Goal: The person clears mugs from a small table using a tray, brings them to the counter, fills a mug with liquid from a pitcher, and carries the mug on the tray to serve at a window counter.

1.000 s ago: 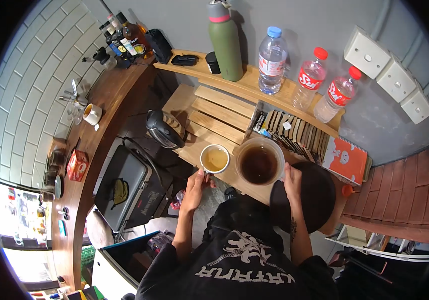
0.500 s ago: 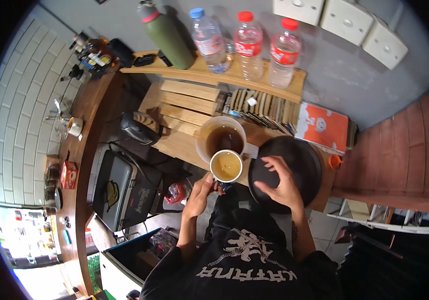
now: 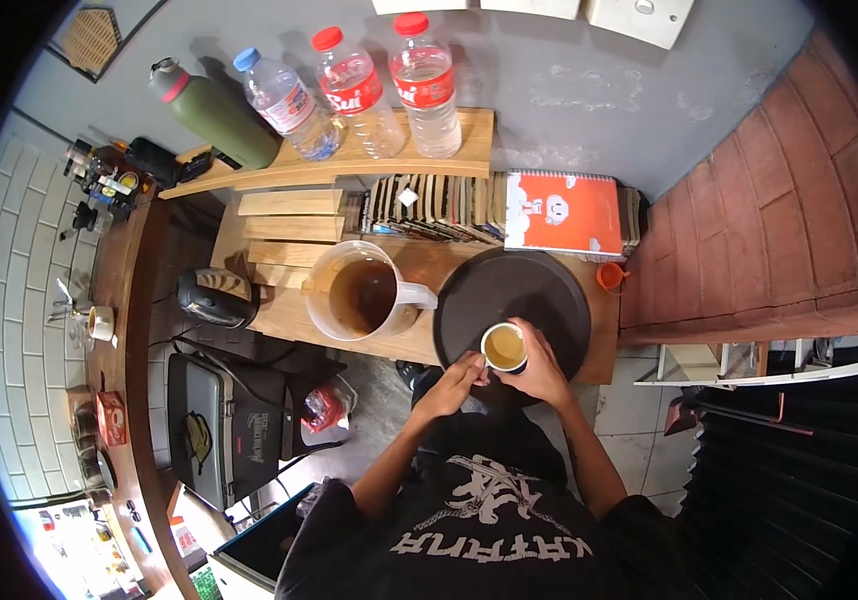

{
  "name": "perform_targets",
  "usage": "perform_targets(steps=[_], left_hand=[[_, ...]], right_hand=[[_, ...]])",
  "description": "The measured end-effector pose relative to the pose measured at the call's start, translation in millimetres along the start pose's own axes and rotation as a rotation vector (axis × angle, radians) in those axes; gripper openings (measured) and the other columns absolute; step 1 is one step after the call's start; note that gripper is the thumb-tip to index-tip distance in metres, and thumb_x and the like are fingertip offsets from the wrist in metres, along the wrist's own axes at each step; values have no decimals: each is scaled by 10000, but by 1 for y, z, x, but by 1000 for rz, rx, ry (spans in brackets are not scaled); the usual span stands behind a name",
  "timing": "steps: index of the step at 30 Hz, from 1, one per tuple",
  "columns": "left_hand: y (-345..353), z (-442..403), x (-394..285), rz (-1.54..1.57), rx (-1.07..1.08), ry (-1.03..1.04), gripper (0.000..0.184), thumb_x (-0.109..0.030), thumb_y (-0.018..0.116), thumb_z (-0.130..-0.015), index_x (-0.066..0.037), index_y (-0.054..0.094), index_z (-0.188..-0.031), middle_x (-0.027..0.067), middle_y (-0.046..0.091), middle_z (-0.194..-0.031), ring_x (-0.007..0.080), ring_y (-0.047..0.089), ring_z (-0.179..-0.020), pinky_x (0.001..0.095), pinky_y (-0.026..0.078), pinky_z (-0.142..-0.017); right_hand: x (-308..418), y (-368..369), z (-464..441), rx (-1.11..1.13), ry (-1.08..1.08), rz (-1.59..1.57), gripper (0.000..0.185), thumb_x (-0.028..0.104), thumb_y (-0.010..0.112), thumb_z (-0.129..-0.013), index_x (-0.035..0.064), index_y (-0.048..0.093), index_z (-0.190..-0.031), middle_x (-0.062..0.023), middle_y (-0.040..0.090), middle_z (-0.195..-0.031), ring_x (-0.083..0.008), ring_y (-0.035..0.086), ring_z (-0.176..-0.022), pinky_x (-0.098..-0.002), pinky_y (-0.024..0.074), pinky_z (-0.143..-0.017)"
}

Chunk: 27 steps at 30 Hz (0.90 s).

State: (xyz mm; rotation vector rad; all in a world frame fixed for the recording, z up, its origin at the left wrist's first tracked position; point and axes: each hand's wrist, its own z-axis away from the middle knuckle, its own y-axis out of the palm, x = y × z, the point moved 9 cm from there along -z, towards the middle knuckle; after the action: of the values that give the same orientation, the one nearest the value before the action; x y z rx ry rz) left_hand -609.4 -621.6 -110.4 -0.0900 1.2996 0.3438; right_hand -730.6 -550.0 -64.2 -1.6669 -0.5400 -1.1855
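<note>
A cup of yellowish-brown liquid is held over the near part of a round black tray. My left hand is closed at the cup's left side, where its handle is; the fingers hide most of the handle. Around the right side of the cup curl the fingers of my right hand. Whether the cup's base touches the tray cannot be made out. Left of the tray stands a translucent pitcher with dark brown liquid inside, its handle pointing right toward the tray.
Water bottles and a green flask line a raised shelf. Below it are a row of books and an orange notebook. An orange cup sits right of the tray, an electric kettle far left.
The cup has moved right, from in front of the pitcher to over the tray. My right hand, spread apart before, has closed around it. The camera view has shifted right.
</note>
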Motion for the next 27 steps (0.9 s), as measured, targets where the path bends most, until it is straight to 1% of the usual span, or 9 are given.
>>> perform_targets(steps=[1,4,7,10,14,16,20,22,27], left_hand=[[2,-4,5,-60,8,-42,388,-303,345,-1060,31,534,-1001,121,517,-958,235,558,-918,352,467,-893],[6,-22,10,-476,-15,94,431,-341,338,-1051,35,548,-1043,160,552,-1003,296,538,-978,377,446,-933],[4,-26,20,-641,-128,130,399,-323,393,-1034,35,556,-1103,196,557,-1073,347,517,-1076,412,430,-959],[-17,-31,24,-629,-222,96,340,-283,459,-1014,6,563,-1160,200,559,-1124,332,506,-1151,409,461,-911],[-50,-18,25,-544,-388,-36,277,-219,545,-974,-24,572,-1169,198,558,-1097,325,535,-1107,411,501,-838],[-73,-5,30,-500,-589,30,233,-172,610,-924,-59,599,-1127,196,542,-1038,339,631,-919,371,559,-691],[-91,9,40,-732,-687,22,283,-146,634,-893,-80,576,-1162,213,535,-1035,330,599,-889,364,564,-652],[-96,8,55,-645,-682,-58,327,-126,644,-872,-86,562,-1186,229,526,-1046,354,570,-944,398,547,-737],[-88,-2,48,-816,-637,91,409,-97,656,-853,-105,544,-1247,237,539,-1098,395,534,-1042,451,465,-889]], right_hand=[[-10,0,3,-30,-7,38,894,112,822,-628,7,350,-1381,-226,505,-1285,-399,478,-1224,-452,395,-1022],[-51,8,4,-52,7,56,905,119,831,-602,2,358,-1365,-228,519,-1255,-410,492,-1196,-459,406,-1005],[-83,11,3,-38,35,60,917,123,838,-587,-1,362,-1361,-228,521,-1249,-417,491,-1191,-466,410,-1000],[-90,8,0,-58,28,92,881,112,838,-580,-5,383,-1325,-220,535,-1207,-414,514,-1157,-461,434,-968],[-92,3,-7,-81,6,176,839,100,843,-583,-6,406,-1292,-220,538,-1180,-419,497,-1175,-467,432,-969],[-92,2,-12,-63,27,138,848,101,845,-588,-4,402,-1303,-224,533,-1186,-428,482,-1184,-472,420,-985],[-97,5,-15,-73,23,122,895,111,856,-598,3,377,-1346,-234,529,-1186,-450,473,-1169,-477,394,-1025],[-99,7,-14,-64,33,132,913,115,859,-601,6,366,-1361,-236,522,-1193,-450,470,-1171,-470,387,-1035],[-89,-8,-6,-28,103,119,933,137,857,-627,18,338,-1393,-233,500,-1219,-444,457,-1193,-455,376,-1052]])
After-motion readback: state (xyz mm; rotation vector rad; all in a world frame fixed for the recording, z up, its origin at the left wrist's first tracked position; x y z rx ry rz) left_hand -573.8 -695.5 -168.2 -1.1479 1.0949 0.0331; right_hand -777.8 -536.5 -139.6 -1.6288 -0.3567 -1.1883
